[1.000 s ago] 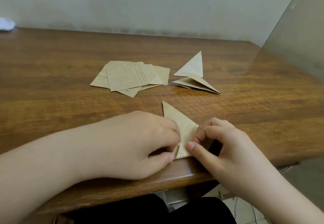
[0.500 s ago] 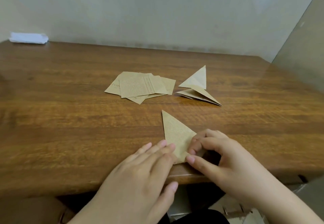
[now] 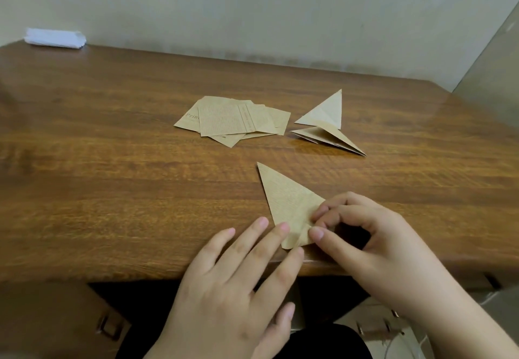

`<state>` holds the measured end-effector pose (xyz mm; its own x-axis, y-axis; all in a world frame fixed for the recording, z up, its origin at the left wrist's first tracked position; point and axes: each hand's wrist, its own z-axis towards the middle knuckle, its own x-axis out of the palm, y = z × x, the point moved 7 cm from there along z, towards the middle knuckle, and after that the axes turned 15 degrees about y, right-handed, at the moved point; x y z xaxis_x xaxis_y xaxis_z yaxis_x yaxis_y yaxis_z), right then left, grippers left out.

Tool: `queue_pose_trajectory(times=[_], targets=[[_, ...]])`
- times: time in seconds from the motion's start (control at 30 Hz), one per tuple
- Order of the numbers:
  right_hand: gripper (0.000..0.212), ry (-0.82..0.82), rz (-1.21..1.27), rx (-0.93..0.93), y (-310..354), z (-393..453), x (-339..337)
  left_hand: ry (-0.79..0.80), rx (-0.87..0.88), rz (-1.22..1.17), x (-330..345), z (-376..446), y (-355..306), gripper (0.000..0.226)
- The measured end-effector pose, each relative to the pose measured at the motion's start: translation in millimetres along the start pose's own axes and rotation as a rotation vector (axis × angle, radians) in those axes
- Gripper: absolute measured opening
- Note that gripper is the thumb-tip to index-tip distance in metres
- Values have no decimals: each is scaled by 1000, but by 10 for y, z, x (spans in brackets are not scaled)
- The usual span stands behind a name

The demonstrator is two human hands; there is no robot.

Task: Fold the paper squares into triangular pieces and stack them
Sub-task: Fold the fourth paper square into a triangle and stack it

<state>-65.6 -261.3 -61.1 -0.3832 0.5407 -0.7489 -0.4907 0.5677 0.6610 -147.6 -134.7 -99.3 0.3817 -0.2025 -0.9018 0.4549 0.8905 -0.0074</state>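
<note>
Folded triangle (image 3: 286,201) at table (image 3: 112,190) edge, R hand (image 3: 373,243) grip pinching its corner, L hand (image 3: 238,282) flat, fingers straight

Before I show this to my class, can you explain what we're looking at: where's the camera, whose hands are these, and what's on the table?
There is no machine here. A camera worn on a person's head looks down at their own two hands. The left hand lies with straight fingers at the edge of a brown paper triangle; the right hand pinches its near corner. Farther back on the wooden table lie a loose pile of unfolded paper squares and some finished folded triangles. A white bundle sits at the far left.
</note>
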Motion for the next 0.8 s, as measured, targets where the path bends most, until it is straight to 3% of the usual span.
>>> queue_pose_trajectory(times=[0.2, 0.8], targets=[[14, -116, -88, 64, -18, 39, 41, -75, -142, -33, 14, -23, -32, 65], [16, -175, -100, 101, -28, 54, 30, -113, -303, 79, 75, 14, -120, 66]])
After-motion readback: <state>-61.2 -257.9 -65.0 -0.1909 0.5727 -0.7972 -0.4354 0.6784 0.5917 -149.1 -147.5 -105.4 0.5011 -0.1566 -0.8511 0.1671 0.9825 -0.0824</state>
